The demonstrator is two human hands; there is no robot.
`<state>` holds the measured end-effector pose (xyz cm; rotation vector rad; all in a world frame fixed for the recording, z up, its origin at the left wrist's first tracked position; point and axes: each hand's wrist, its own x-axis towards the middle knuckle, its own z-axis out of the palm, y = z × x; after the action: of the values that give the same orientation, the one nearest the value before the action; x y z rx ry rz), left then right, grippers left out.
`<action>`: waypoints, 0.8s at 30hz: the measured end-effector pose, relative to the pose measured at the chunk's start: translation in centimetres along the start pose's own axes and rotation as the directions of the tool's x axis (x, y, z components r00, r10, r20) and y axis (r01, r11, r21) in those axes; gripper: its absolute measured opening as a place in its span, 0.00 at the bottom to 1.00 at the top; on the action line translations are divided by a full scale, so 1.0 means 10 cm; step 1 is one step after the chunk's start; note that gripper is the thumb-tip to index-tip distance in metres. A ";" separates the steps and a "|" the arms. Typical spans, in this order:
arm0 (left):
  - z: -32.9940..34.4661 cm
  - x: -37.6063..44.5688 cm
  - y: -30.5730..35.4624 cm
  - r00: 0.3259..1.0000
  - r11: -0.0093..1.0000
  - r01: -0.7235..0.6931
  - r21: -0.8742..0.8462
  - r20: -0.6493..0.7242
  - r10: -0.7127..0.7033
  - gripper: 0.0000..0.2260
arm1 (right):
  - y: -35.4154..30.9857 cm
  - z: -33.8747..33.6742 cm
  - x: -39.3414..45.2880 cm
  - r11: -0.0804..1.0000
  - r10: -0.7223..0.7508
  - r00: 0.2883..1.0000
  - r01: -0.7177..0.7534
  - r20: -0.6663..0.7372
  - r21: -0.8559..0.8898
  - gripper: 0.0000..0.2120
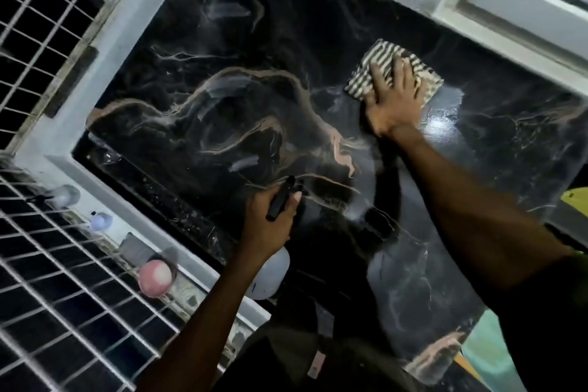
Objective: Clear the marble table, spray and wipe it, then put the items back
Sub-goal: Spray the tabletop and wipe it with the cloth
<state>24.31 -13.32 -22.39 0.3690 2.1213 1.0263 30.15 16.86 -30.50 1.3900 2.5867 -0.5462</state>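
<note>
Head view: the marble table [254,51] looks cleared, so wiping seems under way and putting items back is left. The right hand [394,95] presses flat on a striped cloth [369,73] near the far edge. The left hand [270,219] grips a spray bottle [269,277] over the near edge.

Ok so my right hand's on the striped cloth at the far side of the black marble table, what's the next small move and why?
Probably drag the striped cloth under your right hand back toward you across the black marble table: smeary streaks show mid-slab. Your left hand holds the dark-nozzled spray bottle, so it's ready if needed.
</note>
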 end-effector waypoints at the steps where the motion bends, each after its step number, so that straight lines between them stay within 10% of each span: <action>1: 0.00 0.01 -0.01 1.000 1.000 0.011 0.001 -0.002 -0.011 0.10 | -0.16 0.06 -0.04 1.000 0.001 1.000 -0.001 -0.001 0.012 0.29; 10: 0.23 0.14 0.19 0.998 0.998 -0.030 0.061 0.051 0.027 0.12 | -0.14 0.69 -1.66 0.810 -0.579 0.797 0.586 0.173 0.015 0.25; 14: 0.40 0.23 0.34 0.993 0.994 -0.071 0.082 0.105 0.062 0.14 | 0.66 0.21 -0.76 0.975 -0.218 0.976 0.218 -0.004 -0.041 0.26; 18: 0.57 0.30 0.51 0.986 0.990 -0.120 0.074 0.128 0.110 0.13 | 1.17 -0.24 0.06 0.985 0.157 0.984 -0.149 -0.089 0.082 0.28; 24: 0.93 0.44 0.76 0.972 0.977 -0.188 0.102 0.163 0.170 0.14 | 0.93 0.12 -0.86 0.994 0.078 0.992 -0.070 -0.096 0.079 0.27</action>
<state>27.63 -1.01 -22.55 0.6871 2.0411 0.9432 42.63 14.42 -31.21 1.5685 2.6032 -0.5844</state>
